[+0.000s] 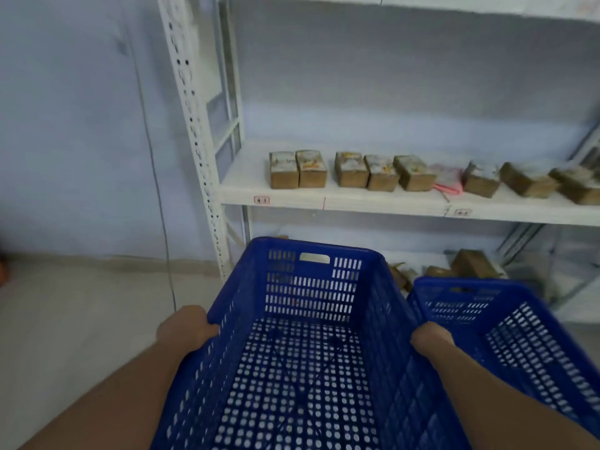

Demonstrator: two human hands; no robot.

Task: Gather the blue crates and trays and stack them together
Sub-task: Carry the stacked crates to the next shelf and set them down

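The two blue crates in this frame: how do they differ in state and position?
The held crate is gripped on its side rims by the left hand and right hand; the second crate is untouched. The held crate fills the centre of the view, while the second crate sits to its right, lower and partly cut off by the frame. Both are blue, perforated and look empty.
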